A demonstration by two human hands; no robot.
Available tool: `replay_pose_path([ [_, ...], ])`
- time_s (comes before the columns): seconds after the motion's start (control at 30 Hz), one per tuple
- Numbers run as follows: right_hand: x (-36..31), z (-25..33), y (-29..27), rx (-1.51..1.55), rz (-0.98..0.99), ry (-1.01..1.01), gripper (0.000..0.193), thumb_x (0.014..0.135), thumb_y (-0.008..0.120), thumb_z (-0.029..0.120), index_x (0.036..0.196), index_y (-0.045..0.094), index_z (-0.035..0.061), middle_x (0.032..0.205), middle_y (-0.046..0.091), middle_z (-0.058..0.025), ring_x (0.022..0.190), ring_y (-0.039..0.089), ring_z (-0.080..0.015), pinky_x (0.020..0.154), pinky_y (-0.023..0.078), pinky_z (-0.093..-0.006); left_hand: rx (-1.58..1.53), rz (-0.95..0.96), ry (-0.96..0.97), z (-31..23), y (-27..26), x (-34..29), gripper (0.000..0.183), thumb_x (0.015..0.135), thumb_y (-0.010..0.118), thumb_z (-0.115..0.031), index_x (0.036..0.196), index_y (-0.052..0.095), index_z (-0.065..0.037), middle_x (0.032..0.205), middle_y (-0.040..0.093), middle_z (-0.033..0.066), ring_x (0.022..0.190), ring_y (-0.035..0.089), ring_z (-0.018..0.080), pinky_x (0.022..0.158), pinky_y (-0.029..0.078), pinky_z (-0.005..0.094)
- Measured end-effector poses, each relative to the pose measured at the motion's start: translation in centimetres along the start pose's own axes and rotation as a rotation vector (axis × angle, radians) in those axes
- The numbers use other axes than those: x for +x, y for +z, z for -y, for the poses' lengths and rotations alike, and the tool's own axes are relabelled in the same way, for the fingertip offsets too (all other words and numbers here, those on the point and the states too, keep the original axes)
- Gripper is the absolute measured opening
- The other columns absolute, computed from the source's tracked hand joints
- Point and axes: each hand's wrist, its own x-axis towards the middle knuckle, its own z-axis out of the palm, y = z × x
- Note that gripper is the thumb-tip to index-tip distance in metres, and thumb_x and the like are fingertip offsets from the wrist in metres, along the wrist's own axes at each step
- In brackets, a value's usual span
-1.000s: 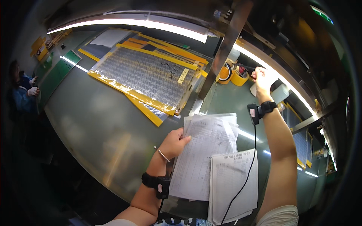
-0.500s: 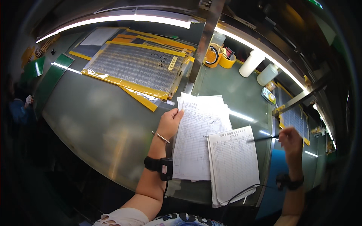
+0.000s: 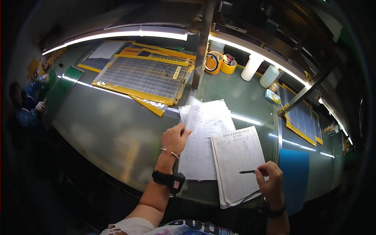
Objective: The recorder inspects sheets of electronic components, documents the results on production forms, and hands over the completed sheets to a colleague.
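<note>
At the left edge of the printed sheets [image 3: 197, 160], my left hand [image 3: 175, 139] pinches the side of the top sheet. That sheet's upper corner [image 3: 194, 106] is lifted, curled and blurred. To the right, a second stack of printed forms [image 3: 237, 156] lies a little nearer to me and overlaps the first sheets. Above its lower right part, my right hand [image 3: 270, 179] is closed around a dark pen [image 3: 247, 172], whose tip points left over the form's ruled rows. Both wrists carry black straps.
Yellow-edged mesh screens [image 3: 141, 76] lie stacked at the back left. Tape rolls [image 3: 228, 67], a white cylinder [image 3: 252, 67] and a pale bottle [image 3: 269, 76] stand at the back. A blue board [image 3: 293, 176] lies right. A metal post [image 3: 203, 45] rises mid-bench. Another person [image 3: 29, 100] handles green panels far left.
My right hand has come left and nearer with the pen, over the right-hand forms. My left hand has moved slightly nearer, lifting the top sheet's corner. The other person shows more.
</note>
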Motion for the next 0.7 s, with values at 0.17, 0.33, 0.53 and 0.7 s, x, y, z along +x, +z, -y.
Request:
replay_pose_path([
  [0.17,-0.7,-0.5,1.1,0.063,-0.015,0.055,0.01,0.074,0.067,0.0,0.077,0.058,0.0,0.068,0.057,-0.0094,0.059,0.057,-0.0184,0.055,0.045,-0.0282,-0.146,-0.174,0.266,-3.5,-0.7,-2.0,0.005,0.087,0.058,-0.012,0.09,0.061,-0.009,0.074,0.062,0.0174,0.067,0.06,0.0363,0.054,0.047,0.0395],
  [0.33,-1.1,-2.6,3.6,0.18,0.104,0.118,0.009,0.077,0.068,0.005,0.081,0.061,0.0009,0.072,0.061,-0.0094,0.06,0.06,-0.0177,0.055,0.046,-0.0261,-0.171,-0.32,0.362,-4.1,-4.5,-3.1,0.009,0.088,0.055,-0.009,0.096,0.061,-0.009,0.077,0.061,0.0175,0.069,0.06,0.0377,0.056,0.048,0.0389],
  [0.53,-2.3,-3.1,0.5,0.43,-0.239,0.322,0.007,0.087,0.06,0.008,0.082,0.058,0.0037,0.065,0.05,0.0004,0.057,0.043,-0.0065,0.05,0.035,-0.0234,-0.368,-0.609,-0.021,2.3,-16.1,-5.1,0.007,0.092,0.056,-0.012,0.094,0.057,-0.005,0.076,0.053,-0.0029,0.065,0.045,0.0057,0.06,0.039,0.0205],
  [0.7,-4.4,-4.7,-2.6,0.745,-0.414,0.396,0.016,0.09,0.057,0.019,0.079,0.049,0.0093,0.063,0.042,0.0032,0.051,0.033,-0.0042,0.046,0.027,-0.0218,-0.343,-0.486,-0.202,11.4,-17.1,-10.2,0.006,0.091,0.055,-0.006,0.097,0.054,-0.006,0.074,0.051,-0.0046,0.065,0.044,0.0028,0.056,0.035,0.0187],
])
